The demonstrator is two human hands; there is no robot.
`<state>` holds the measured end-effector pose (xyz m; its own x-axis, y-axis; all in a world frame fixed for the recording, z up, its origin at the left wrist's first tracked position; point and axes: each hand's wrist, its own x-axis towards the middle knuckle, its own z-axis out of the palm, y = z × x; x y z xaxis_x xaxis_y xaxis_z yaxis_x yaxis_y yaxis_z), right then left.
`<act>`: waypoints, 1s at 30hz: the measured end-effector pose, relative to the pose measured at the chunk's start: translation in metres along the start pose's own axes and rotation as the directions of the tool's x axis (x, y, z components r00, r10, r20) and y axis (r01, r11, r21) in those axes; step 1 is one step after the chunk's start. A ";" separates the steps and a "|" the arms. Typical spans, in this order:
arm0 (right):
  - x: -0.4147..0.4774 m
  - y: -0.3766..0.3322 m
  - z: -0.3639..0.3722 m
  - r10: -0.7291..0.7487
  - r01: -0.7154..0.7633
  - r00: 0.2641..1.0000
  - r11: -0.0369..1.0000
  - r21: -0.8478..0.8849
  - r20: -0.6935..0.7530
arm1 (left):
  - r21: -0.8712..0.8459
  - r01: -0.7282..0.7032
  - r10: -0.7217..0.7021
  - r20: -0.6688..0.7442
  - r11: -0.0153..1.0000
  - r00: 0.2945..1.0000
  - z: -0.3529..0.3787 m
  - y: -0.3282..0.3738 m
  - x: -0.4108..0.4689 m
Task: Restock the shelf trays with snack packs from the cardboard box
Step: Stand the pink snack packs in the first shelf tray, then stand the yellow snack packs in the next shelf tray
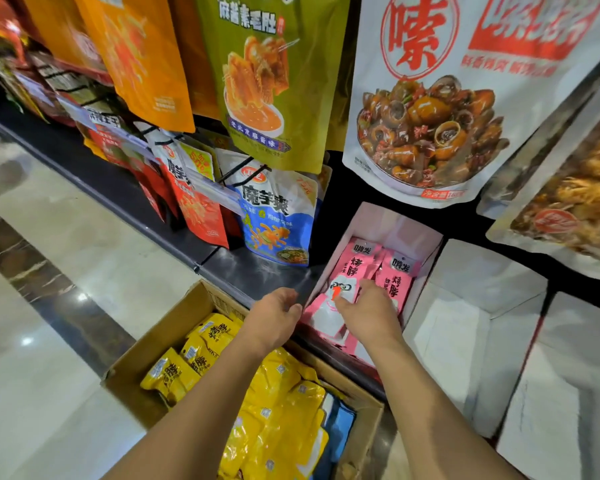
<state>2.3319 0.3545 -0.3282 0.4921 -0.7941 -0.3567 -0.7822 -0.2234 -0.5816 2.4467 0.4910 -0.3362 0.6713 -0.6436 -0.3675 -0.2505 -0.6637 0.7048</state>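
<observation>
Centrally, pink foil snack packs [350, 268] are touched by the right grip [369, 313], closure unclear; at its 9 o'clock, the left grip [274, 317] is held loosely apart.

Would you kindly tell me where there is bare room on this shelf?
The middle tray and the right tray show bare white bottoms. Dark shelf lies free between the blue bag and the pink-pack tray. That tray is crowded, with the right hand on its packs.
</observation>
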 end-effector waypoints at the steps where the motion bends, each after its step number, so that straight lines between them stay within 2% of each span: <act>1: -0.008 -0.003 -0.003 -0.024 0.025 1.000 0.999 -0.048 0.011 | 0.052 -0.016 0.017 -0.006 0.999 1.000 -0.005 0.001 -0.009; 5: -0.041 -0.018 -0.009 -0.160 0.163 0.987 0.959 -0.231 0.031 | 0.204 -0.019 0.034 -0.067 0.979 0.997 -0.028 -0.001 -0.048; 10: -0.081 -0.039 0.006 -0.319 0.323 0.945 0.890 -0.323 0.066 | 0.361 0.150 -0.105 -0.143 0.920 0.984 -0.054 -0.035 -0.089; 13: -0.101 -0.047 0.022 -0.376 0.402 0.915 0.835 -0.375 0.143 | 0.392 0.239 -0.184 -0.175 0.888 0.967 -0.058 -0.062 -0.115; 22: -0.131 -0.040 0.083 -0.413 0.539 0.840 0.704 -0.461 0.351 | 0.224 0.371 -0.340 -0.165 0.901 0.926 -0.039 -0.104 -0.146; 30: -0.121 -0.030 0.098 -0.431 0.563 0.825 0.678 -0.473 0.365 | 0.081 0.546 -0.526 -0.183 0.834 0.830 -0.006 -0.115 -0.118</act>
<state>2.3335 0.5126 -0.3398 0.8826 -0.3532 -0.3103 -0.4341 -0.8658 -0.2491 2.4011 0.6454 -0.3703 0.8171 -0.1152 -0.5648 0.1017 -0.9356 0.3380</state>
